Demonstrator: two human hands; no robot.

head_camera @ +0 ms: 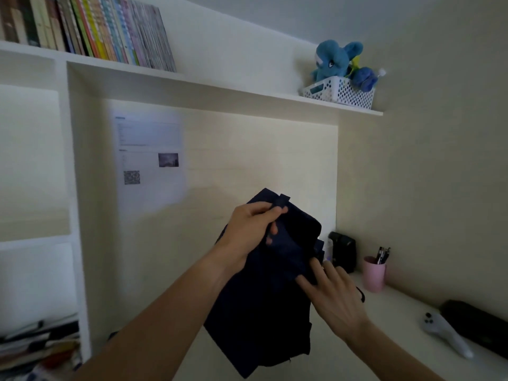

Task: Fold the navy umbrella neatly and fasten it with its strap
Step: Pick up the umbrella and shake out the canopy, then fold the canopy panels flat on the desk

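— Head view first: what fills it around the navy umbrella (264,306)?

— Biggest is the white shelf unit (192,86), behind the umbrella and running above it. A row of books (88,28) stands on the shelf, far up and to the left of the umbrella. A printed sheet (149,160) is stuck to the back panel, up and left of the umbrella.

— And the umbrella itself?

— Held up in the air over the desk (406,312), its dark fabric bunched and hanging loose below the hands. Its strap (281,202) sticks up at the top end.

— The hands?

— The left hand (247,232) is clenched around the umbrella's upper part, thumb and fingers pinching the strap. The right hand (332,292) lies on the umbrella's right side with fingers spread and pressing the fabric; whether it grips anything I cannot tell.

— Anything in the way?

— The fabric hides the shaft and handle. Right of the umbrella: a white basket (341,94) with a blue plush toy (335,60) high up, a black case (478,328) low on the desk, a black box (343,250) just beside the fabric, a white controller (445,336), and a pink pen cup (373,273).
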